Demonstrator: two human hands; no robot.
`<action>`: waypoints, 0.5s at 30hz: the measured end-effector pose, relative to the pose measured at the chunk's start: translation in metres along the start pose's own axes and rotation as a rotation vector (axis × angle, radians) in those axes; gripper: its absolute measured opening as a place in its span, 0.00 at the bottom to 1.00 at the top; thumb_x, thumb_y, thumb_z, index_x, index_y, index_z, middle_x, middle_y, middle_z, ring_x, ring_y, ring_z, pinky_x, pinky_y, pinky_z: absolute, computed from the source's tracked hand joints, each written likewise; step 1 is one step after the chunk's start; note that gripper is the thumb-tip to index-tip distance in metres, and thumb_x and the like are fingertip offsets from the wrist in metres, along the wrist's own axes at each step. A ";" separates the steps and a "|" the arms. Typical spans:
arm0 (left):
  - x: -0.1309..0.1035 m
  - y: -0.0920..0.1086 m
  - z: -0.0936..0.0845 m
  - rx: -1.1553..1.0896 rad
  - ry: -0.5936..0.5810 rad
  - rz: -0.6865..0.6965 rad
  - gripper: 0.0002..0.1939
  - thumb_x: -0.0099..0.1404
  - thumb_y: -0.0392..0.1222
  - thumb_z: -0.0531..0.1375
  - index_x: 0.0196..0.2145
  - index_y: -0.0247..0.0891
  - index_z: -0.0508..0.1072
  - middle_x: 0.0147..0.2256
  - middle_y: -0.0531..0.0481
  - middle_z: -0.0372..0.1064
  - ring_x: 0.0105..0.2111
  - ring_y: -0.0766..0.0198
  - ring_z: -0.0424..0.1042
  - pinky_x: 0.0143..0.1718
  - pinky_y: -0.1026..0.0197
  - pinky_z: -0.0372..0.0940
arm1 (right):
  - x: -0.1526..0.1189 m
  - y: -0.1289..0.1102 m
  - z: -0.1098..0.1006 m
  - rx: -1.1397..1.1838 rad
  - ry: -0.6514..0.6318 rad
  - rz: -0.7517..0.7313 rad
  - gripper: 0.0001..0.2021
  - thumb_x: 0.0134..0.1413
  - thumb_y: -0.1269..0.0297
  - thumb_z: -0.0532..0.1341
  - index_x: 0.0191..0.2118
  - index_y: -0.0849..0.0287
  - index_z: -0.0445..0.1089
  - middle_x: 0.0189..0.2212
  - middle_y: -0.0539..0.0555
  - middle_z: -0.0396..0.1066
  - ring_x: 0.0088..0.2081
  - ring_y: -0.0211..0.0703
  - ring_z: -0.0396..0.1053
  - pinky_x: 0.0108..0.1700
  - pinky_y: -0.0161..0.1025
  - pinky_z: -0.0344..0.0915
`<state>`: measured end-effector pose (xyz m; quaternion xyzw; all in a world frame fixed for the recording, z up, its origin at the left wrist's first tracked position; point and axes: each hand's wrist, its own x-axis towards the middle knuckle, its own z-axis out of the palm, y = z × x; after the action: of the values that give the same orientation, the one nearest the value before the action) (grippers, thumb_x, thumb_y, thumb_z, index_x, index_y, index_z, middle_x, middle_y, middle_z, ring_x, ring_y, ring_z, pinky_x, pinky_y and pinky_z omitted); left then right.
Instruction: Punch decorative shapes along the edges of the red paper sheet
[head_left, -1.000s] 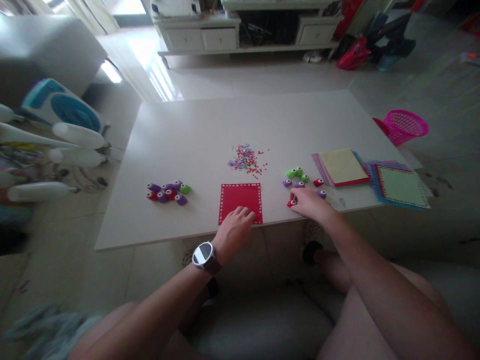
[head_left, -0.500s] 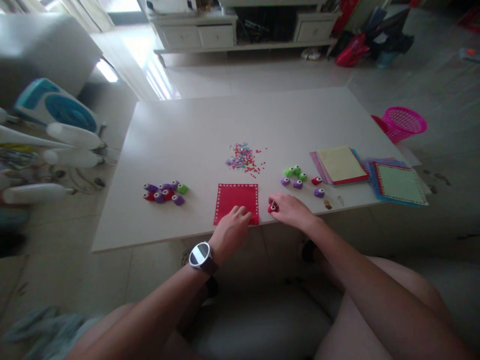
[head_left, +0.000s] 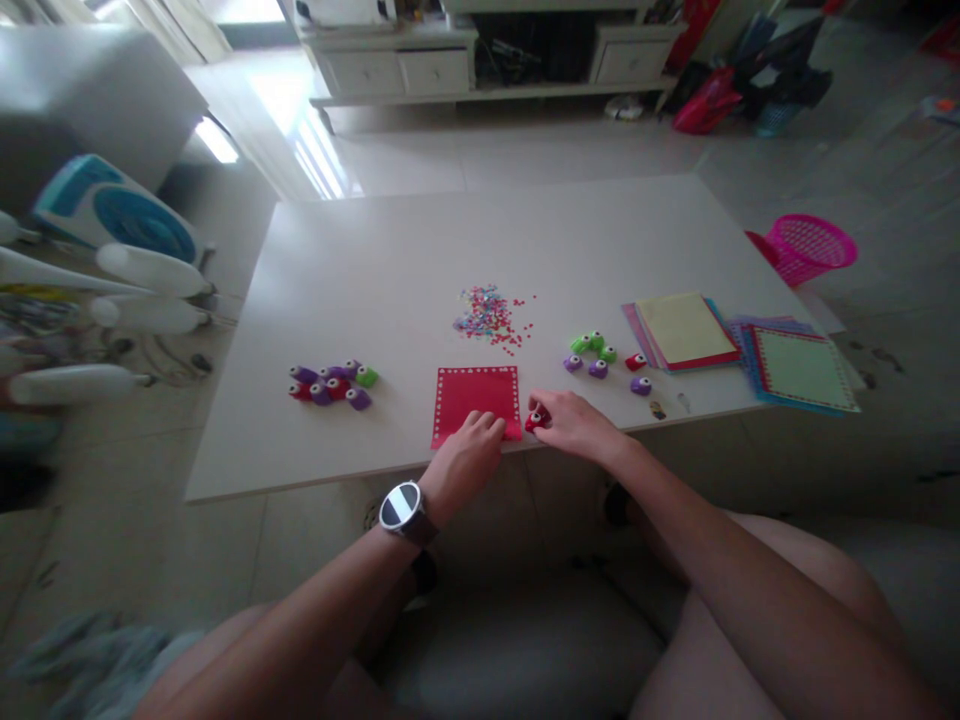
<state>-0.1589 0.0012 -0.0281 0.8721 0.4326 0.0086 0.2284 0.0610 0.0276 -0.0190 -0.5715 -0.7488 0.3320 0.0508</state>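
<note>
A red paper square [head_left: 472, 395] with small pale shapes along its edges lies near the front edge of the white table [head_left: 375, 250]. My left hand [head_left: 472, 450] is closed on its lower right part, and the bottom edge there looks slightly lifted. Just right of the paper, my right hand [head_left: 571, 422] grips a small red punch [head_left: 535, 420] with a white round top. Behind the paper is a scattered pile of tiny coloured pieces [head_left: 487, 315]. Green punches [head_left: 592, 343] and a purple punch [head_left: 598, 369] stand to the right.
More purple, red and green punches [head_left: 330, 385] sit at the left. Stacked coloured papers [head_left: 682, 330] and a second stack [head_left: 806, 365] lie at the right. A pink basket [head_left: 810, 248] is beyond the table's right edge.
My right hand has brought the red punch slightly left, closer to the paper. The paper's lower edge has risen a little under my left hand.
</note>
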 end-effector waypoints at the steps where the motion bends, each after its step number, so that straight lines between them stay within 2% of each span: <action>1: 0.000 0.000 0.000 0.005 0.002 0.005 0.07 0.73 0.29 0.54 0.45 0.36 0.70 0.46 0.42 0.69 0.48 0.52 0.66 0.49 0.53 0.70 | 0.000 0.000 0.000 0.011 -0.002 -0.002 0.08 0.55 0.75 0.65 0.40 0.56 0.71 0.36 0.53 0.81 0.39 0.43 0.78 0.40 0.33 0.66; 15: 0.001 -0.003 0.005 0.117 0.020 0.064 0.06 0.74 0.30 0.55 0.43 0.36 0.70 0.44 0.44 0.69 0.47 0.53 0.66 0.49 0.52 0.70 | 0.002 -0.003 -0.001 0.039 -0.029 0.018 0.07 0.55 0.74 0.66 0.37 0.57 0.71 0.35 0.53 0.80 0.38 0.43 0.77 0.39 0.33 0.63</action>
<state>-0.1599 0.0018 -0.0340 0.8972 0.4066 -0.0009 0.1725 0.0585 0.0289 -0.0172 -0.5721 -0.7377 0.3554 0.0480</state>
